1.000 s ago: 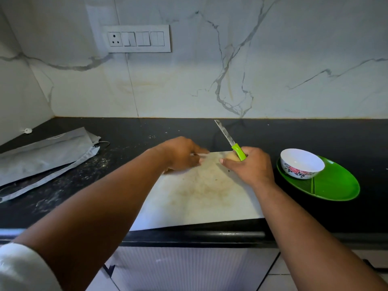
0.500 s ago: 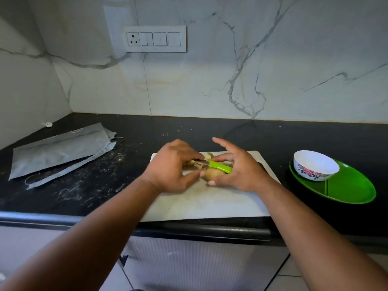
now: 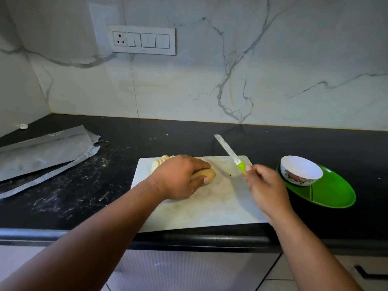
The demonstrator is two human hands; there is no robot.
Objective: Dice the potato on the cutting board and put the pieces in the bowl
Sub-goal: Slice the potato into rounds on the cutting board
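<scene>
Left hand (image 3: 178,178) lies palm-down on the cutting board (image 3: 210,206), fingers curled over the potato (image 3: 206,175); right hand (image 3: 265,189) grips the knife (image 3: 231,154), raised just right of it; bowl (image 3: 301,170) well apart.

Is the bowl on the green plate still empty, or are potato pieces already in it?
Empty. The bowl shows only its bare white inside; the potato and its slices remain on the cutting board under the left hand.

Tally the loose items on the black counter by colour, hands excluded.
Green: 2, green-handled knife and oval green plastic plate
White: 2, floral-patterned white bowl and white cutting board
Tan: 1, partly sliced potato
Grey: 1, flat grey pouch
Total: 6
</scene>
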